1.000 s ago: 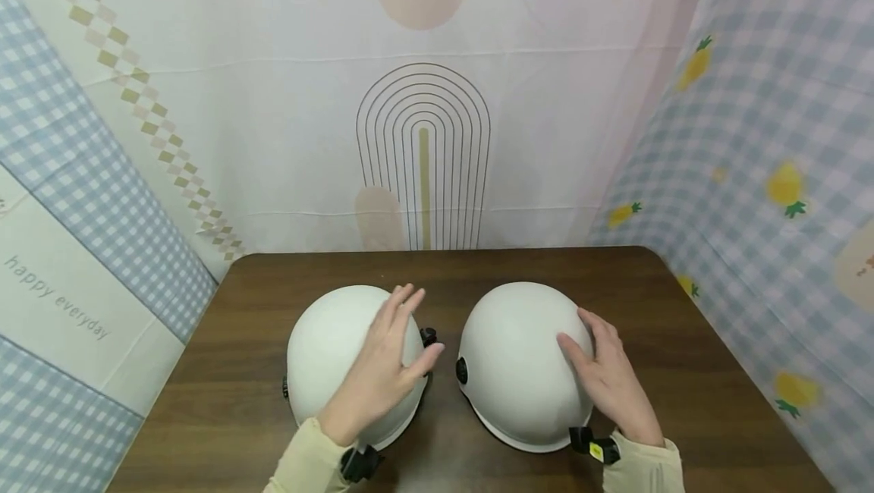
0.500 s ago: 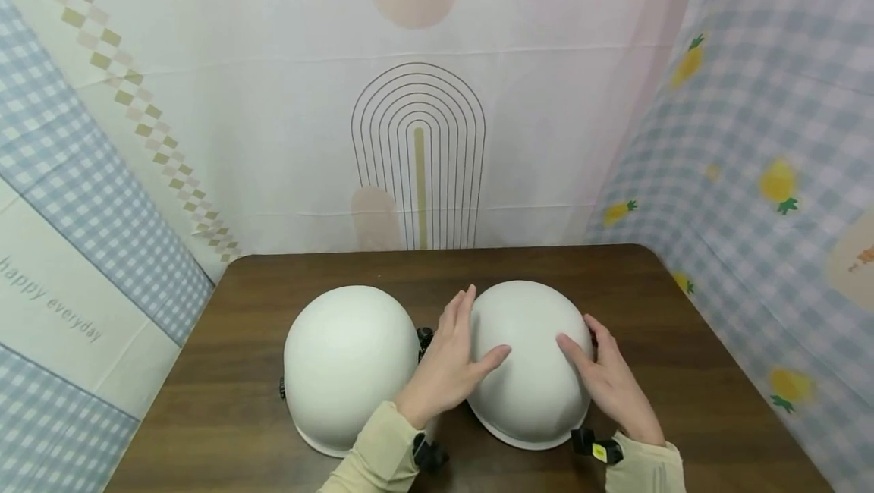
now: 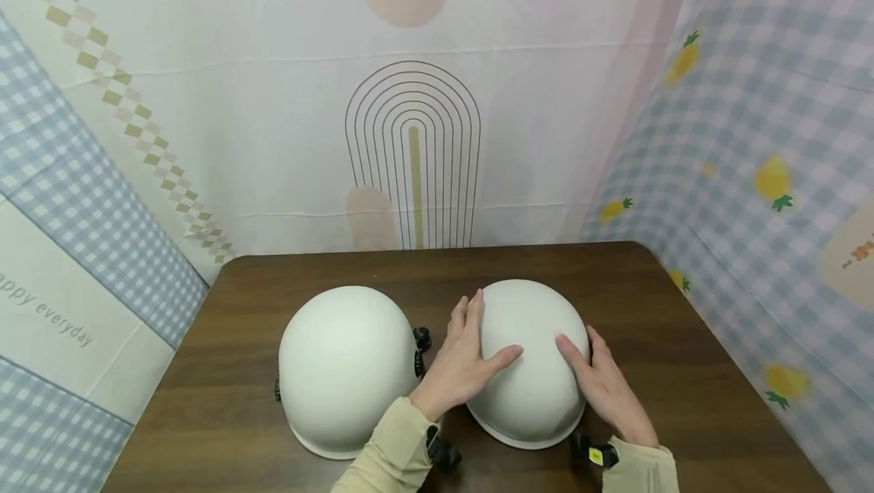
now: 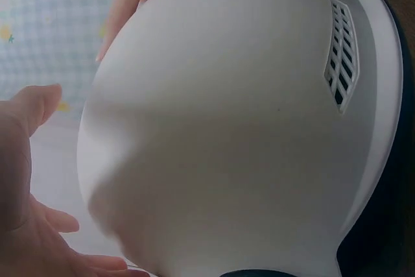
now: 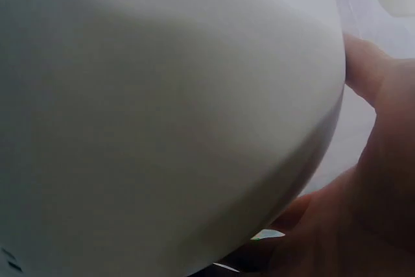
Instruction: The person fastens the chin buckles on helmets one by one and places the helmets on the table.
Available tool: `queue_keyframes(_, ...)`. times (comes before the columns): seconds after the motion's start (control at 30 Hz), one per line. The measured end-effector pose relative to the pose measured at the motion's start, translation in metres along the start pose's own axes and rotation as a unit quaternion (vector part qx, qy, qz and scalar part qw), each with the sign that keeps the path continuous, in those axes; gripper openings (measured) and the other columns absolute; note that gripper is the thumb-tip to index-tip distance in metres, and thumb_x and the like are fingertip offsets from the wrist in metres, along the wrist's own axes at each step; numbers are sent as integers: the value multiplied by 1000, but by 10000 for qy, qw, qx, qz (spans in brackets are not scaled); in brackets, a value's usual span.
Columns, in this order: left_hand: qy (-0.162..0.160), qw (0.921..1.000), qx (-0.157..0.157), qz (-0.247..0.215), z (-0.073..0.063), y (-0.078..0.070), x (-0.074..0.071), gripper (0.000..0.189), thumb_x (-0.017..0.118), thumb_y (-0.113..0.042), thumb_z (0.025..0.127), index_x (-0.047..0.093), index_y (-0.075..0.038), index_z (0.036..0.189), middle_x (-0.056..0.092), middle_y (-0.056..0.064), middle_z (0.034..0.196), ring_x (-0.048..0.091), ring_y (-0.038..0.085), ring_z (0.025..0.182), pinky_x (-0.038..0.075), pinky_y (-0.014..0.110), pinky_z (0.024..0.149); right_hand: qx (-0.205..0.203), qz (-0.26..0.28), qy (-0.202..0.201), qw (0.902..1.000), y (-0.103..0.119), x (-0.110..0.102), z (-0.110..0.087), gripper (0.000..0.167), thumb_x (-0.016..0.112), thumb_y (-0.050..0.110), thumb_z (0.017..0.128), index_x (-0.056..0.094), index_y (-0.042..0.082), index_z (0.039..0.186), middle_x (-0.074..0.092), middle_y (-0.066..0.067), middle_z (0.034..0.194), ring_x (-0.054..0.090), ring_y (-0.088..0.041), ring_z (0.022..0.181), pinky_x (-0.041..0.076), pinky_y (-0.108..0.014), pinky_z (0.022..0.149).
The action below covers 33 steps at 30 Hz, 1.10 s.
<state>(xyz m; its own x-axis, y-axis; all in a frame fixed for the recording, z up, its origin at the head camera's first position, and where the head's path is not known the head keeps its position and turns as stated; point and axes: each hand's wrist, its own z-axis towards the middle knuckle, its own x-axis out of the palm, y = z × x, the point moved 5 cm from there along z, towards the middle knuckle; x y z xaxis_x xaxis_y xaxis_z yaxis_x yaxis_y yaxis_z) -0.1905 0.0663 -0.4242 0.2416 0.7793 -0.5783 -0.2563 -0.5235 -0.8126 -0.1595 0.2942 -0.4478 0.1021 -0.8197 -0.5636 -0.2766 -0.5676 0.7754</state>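
Two white helmets rest dome up on a brown table. The right helmet [image 3: 529,394] lies between both hands; a slotted vent [image 4: 342,56] shows near its rim in the left wrist view. My left hand [image 3: 459,364] is at its left side, fingers extended and thumb spread over the dome. Whether that thumb touches the shell is unclear. My right hand [image 3: 611,390] rests against the right side, its thumb on the shell and its fingers down along the side, partly hidden. The left helmet [image 3: 348,372] stands apart, untouched, with black fittings [image 3: 419,349] on its side.
The wooden table [image 3: 225,372] has rounded far corners. Behind it hangs a pale printed cloth [image 3: 287,114], and blue checked cloth [image 3: 737,250] hangs at the right. A black camera band [image 3: 444,451] sits on the left wrist.
My left hand has moved right, from above the left helmet to the right helmet's left side. The right hand's fingers have slid slightly lower along its side. Both helmets stay on the table.
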Motion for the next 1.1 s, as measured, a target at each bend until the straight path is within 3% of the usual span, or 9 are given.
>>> queue_keyframes(0.37, 138, 9998, -111, 5, 5, 2, 5, 103, 57, -74, 81, -3, -35, 156, -3, 15, 161, 9, 38, 145, 33, 61, 103, -1, 219, 152, 9996, -4, 3, 4, 101, 34, 70, 94, -12, 4, 154, 0, -30, 157, 15, -50, 140, 27, -67, 103)
queue_keyframes(0.63, 232, 9995, -114, 194, 6, 7, 8, 107, 60, -73, 79, 5, -26, 158, -1, 18, 160, 11, 40, 145, 36, 60, 101, 0, 166, 172, 9997, -6, 6, 5, 98, 32, 69, 95, -11, 2, 154, 2, -32, 155, 18, -53, 138, 29, -68, 101)
queue_keyframes(1.1, 330, 9991, -244, 103, 6, 9, 12, 106, 59, -75, 78, 5, -30, 157, -4, 19, 160, 1, 41, 145, 33, 67, 98, -25, 249, 67, 9997, -6, 5, 4, 98, 33, 70, 94, -7, 5, 155, 7, -30, 155, 23, -51, 137, 31, -68, 100)
